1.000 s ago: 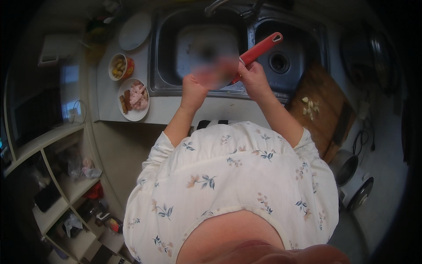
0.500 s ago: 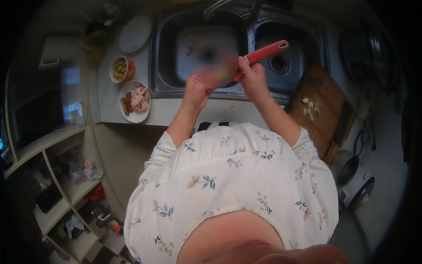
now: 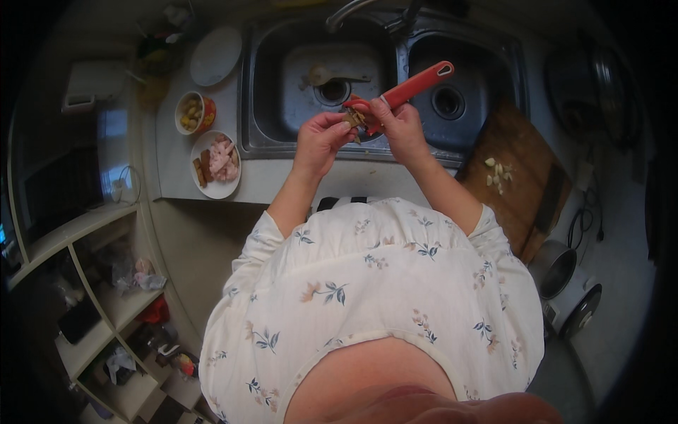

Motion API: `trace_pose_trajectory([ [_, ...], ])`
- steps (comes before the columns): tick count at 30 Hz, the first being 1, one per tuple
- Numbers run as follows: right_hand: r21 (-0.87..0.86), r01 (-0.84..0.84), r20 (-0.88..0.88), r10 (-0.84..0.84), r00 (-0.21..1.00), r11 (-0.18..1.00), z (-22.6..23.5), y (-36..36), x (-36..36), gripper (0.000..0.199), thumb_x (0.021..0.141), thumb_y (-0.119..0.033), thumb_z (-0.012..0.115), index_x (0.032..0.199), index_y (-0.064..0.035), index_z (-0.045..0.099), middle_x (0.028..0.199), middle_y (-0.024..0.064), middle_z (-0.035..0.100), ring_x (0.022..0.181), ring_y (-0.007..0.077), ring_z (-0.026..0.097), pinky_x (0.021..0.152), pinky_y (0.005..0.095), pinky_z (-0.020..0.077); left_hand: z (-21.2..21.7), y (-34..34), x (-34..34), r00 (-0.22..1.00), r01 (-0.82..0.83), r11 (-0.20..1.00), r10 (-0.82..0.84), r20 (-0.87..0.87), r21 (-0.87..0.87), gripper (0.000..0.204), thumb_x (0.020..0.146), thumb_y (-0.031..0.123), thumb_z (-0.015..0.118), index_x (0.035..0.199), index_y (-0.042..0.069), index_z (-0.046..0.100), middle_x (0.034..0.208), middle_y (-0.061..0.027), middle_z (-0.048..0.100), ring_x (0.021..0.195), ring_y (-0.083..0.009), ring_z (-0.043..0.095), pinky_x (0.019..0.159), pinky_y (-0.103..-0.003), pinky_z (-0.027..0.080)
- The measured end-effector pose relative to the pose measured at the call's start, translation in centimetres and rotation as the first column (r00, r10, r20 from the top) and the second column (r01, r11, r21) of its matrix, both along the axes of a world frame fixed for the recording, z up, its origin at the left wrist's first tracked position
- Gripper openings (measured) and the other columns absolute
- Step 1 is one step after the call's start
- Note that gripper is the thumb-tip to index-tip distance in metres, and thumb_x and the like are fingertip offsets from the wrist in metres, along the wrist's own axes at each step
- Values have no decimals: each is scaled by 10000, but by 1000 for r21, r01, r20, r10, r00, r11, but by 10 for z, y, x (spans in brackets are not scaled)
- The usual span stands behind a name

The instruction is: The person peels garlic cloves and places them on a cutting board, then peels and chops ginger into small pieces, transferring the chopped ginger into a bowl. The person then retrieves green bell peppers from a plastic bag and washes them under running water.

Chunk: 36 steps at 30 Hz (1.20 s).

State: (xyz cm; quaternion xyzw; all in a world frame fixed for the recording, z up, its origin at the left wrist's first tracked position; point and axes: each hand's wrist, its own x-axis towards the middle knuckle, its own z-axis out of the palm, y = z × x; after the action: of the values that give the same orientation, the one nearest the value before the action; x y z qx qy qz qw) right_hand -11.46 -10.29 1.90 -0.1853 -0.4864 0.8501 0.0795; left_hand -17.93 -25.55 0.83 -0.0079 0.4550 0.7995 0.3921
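Note:
Over the near edge of the left sink basin (image 3: 272,92), my left hand (image 3: 319,145) pinches a small brown piece that looks like ginger root (image 3: 354,119) between thumb and fingertips. My right hand (image 3: 404,133) is closed around a red peeler (image 3: 417,83), its handle pointing up to the right. The peeler's head is against the brown piece, and dark shreds of peel cling there. Fingers partly hide the blade. In the basin, a pale rounded thing with a long tail (image 3: 321,75) lies beside the drain.
Left of the sink stand a bowl of small yellowish pieces (image 3: 191,115), a plate of raw meat and brown sticks (image 3: 224,159), and a white plate (image 3: 216,56). A wooden cutting board (image 3: 519,177) with garlic cloves (image 3: 498,172) overlaps the right basin's corner. A pot (image 3: 552,270) stands nearer.
The peeler and my right hand have shifted slightly left. The blurred patch over my hands has gone, so the brown piece and the peeler's head now show.

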Motion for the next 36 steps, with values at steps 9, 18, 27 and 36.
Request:
trace_pose_trajectory([
  [9, -131, 24, 8, -23, 1000, 991, 7, -2, -3, 321, 888, -277, 500, 984, 27, 541, 949, 130, 624, 842, 177, 616, 687, 262, 484, 4, -1, -7, 1000, 23, 1000, -23, 16, 13, 163, 789, -10, 562, 951, -24, 571, 886, -127, 612, 757, -181, 619, 673, -249, 532],
  [18, 504, 280, 91, -373, 923, 817, -26, 42, -21, 314, 856, -301, 547, 897, 8, 588, 842, 118, 632, 771, 165, 607, 668, 269, 449, -5, -5, -20, 987, -18, 996, 4, 159, 87, 204, 835, 21, 498, 1035, 35, 530, 958, -139, 570, 793, -187, 590, 707, -274, 521],
  [27, 925, -13, 65, -124, 990, 379, -53, 111, -118, 247, 808, -248, 569, 927, -31, 570, 827, 177, 608, 789, 326, 595, 689, 380, 461, -25, 21, -82, 835, -204, 945, 33, 549, 254, 185, 853, 146, 472, 956, 7, 537, 869, -113, 534, 782, -215, 548, 727, -340, 502],
  [36, 963, -41, 69, -99, 993, 266, -70, 124, -160, 221, 798, -217, 569, 932, -42, 574, 812, 180, 601, 793, 329, 593, 683, 392, 460, -48, 68, -126, 853, -214, 968, 119, 508, 132, 131, 832, 130, 524, 869, 5, 538, 823, -103, 520, 745, -199, 539, 717, -324, 501],
])
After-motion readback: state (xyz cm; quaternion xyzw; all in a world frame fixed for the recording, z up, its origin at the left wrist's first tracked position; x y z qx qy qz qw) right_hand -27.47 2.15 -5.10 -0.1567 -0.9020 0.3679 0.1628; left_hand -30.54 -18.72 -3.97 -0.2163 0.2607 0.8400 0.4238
